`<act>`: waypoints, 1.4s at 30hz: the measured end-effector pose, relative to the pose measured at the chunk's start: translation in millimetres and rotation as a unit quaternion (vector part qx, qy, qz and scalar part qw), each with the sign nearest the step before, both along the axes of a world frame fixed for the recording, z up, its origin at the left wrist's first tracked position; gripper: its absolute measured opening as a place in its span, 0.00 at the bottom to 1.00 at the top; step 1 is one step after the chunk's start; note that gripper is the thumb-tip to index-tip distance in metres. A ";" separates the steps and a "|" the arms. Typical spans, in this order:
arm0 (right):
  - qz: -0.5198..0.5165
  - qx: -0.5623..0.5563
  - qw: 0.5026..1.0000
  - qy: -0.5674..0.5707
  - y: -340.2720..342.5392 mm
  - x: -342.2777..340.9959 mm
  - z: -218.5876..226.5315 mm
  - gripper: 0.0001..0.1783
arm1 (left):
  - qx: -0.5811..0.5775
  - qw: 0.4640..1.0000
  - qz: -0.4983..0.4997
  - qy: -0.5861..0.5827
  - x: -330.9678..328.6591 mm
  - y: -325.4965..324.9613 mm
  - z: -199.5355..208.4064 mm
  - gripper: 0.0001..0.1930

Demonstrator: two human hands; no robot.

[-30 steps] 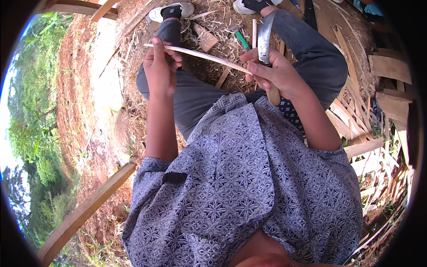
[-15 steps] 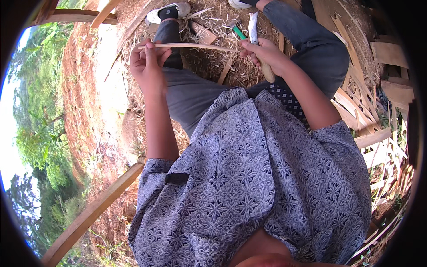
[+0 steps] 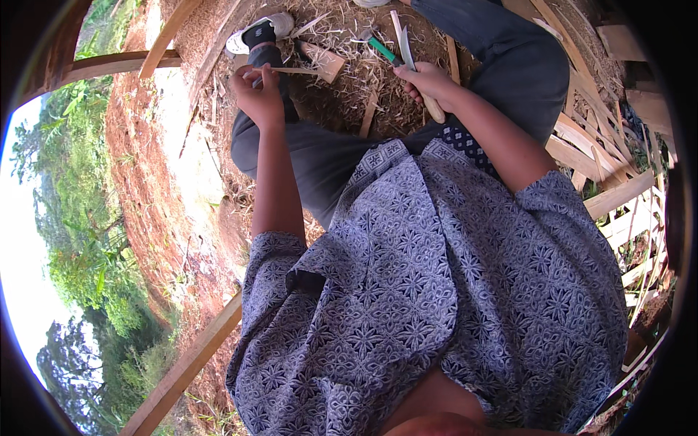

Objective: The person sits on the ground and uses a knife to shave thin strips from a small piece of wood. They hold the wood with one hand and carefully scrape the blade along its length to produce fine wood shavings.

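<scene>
A thin pale wooden strip point(image 3: 298, 71) is pinched in my left hand point(image 3: 259, 98), its free end pointing right above the shavings. My right hand point(image 3: 430, 82) is closed round a knife; its pale wooden handle point(image 3: 435, 110) sticks out below the fist and its curved blade point(image 3: 406, 52) points away from me. The strip and the knife are apart. Just left of the blade lies a green-handled tool point(image 3: 382, 50), its metal head partly among shavings. Another narrow light stick point(image 3: 395, 23) shows beside the blade; whether my right hand touches it I cannot tell.
A short wooden block point(image 3: 331, 64) lies on the shaving-covered ground between my legs. Split wood pieces point(image 3: 582, 149) are heaped at my right. A wooden beam point(image 3: 190, 363) runs at lower left, with a reddish slope and greenery beyond.
The strip no longer spans between both hands; its right end has come away from my right hand and now points more away from me. My left hand has shifted slightly right.
</scene>
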State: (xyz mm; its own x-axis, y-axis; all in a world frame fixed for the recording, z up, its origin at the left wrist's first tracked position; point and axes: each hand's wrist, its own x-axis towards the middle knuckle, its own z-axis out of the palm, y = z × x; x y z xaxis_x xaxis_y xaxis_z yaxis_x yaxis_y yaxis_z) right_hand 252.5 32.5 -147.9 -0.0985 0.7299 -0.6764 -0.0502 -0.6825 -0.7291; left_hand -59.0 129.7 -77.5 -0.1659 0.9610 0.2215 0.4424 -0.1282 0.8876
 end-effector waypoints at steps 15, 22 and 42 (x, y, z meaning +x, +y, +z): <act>0.127 -0.043 0.991 0.017 -8.2 -9.2 -19.1 0.33 | 0.011 0.998 0.028 0.056 6.9 8.9 -16.6 0.16; 0.129 -0.047 0.989 0.062 -15.9 -12.2 -21.8 0.31 | 0.006 0.994 0.003 0.110 12.7 1.7 -14.3 0.14; 0.077 0.248 0.963 -0.072 -14.6 -104.3 11.7 0.29 | -0.001 0.975 -0.047 0.218 -6.3 -48.3 5.3 0.08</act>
